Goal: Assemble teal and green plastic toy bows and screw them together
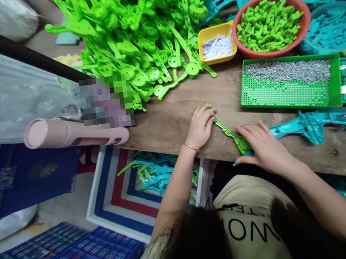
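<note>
A long bright green plastic part (224,127), narrow at one end and wide at the other, lies at a slant on the wooden bench before me. My left hand (200,125) has its fingers closed on the narrow far end. Around the wide near end is my right hand (262,145), thumb on one side and fingers on the other, covering some of it. A bit of teal plastic shows under that end. Just right of my right hand lies a long teal plastic part (311,124), partly hidden by the hand.
Green plastic parts (141,36) are heaped at the back left. Behind my hands stand a yellow tray (219,59) of white pieces, a red bowl (277,51) of small green pieces and a green basket (291,107) of metal pieces. A pink cylinder (74,132) sits left.
</note>
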### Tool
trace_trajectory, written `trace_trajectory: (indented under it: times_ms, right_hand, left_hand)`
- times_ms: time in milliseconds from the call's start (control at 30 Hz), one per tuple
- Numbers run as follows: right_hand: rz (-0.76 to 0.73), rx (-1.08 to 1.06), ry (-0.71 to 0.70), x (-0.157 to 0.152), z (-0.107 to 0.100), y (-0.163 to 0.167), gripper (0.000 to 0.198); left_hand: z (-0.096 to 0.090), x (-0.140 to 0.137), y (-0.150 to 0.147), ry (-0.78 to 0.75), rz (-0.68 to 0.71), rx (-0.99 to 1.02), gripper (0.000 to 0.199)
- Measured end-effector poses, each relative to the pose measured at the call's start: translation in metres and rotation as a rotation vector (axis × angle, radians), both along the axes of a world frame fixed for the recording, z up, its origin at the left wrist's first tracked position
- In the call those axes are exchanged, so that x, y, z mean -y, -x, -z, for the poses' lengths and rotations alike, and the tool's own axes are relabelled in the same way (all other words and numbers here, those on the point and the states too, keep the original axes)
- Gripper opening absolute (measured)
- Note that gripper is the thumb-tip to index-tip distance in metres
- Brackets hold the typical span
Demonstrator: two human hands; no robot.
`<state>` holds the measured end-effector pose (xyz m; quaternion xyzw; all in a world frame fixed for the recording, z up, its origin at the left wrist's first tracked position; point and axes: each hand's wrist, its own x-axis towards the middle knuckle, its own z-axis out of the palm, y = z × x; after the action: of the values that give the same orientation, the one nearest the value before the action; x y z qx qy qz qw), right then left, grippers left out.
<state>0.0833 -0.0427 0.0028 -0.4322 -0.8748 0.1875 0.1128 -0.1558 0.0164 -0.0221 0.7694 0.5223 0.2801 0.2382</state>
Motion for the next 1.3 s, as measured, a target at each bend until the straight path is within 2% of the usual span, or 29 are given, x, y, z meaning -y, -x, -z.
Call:
trace_trajectory:
  times_ms: [100,167,300,500,700,900,1033,1100,1200,1300]
  right_hand:
    - [-0.037,-0.034,0.024,0.000,0.007,-0.027,0.095]
    - [-0.042,-0.042,0.026,0.000,0.008,-0.034,0.088]
    - [0.009,-0.042,0.023,-0.003,0.008,-0.028,0.069]
    - [0.004,-0.070,0.103,-0.005,0.005,-0.027,0.049]
    - [0.005,-0.068,0.087,-0.007,0.006,-0.026,0.047]
    - [-0.032,-0.098,0.039,-0.010,0.008,-0.026,0.042]
    - [-0.033,-0.135,0.069,-0.012,0.009,-0.031,0.038]
    - [-0.015,-0.167,0.088,-0.011,0.008,-0.033,0.038]
    - [0.022,-0.245,0.109,-0.011,-0.001,-0.028,0.045]
    - [0.012,-0.347,0.107,-0.013,-0.014,-0.004,0.067]
  left_hand:
    - [0.005,-0.007,0.001,0.015,0.039,-0.058,0.020]
    - [0.005,-0.011,0.002,0.000,0.041,-0.078,0.020]
    - [0.005,-0.018,0.002,-0.052,0.031,-0.100,0.019]
    - [0.007,-0.029,-0.002,-0.120,0.081,-0.131,0.017]
    - [0.004,-0.038,-0.003,-0.093,0.078,-0.206,0.019]
    - [0.011,-0.047,0.002,-0.133,0.127,-0.198,0.018]
    - [0.011,-0.034,0.008,-0.119,0.141,-0.210,0.021]
    - [0.006,-0.019,0.010,-0.138,0.087,-0.182,0.020]
    - [-0.006,0.010,0.008,-0.234,-0.115,-0.035,0.016]
    - [-0.017,0.036,-0.002,-0.299,-0.335,0.148,0.012]
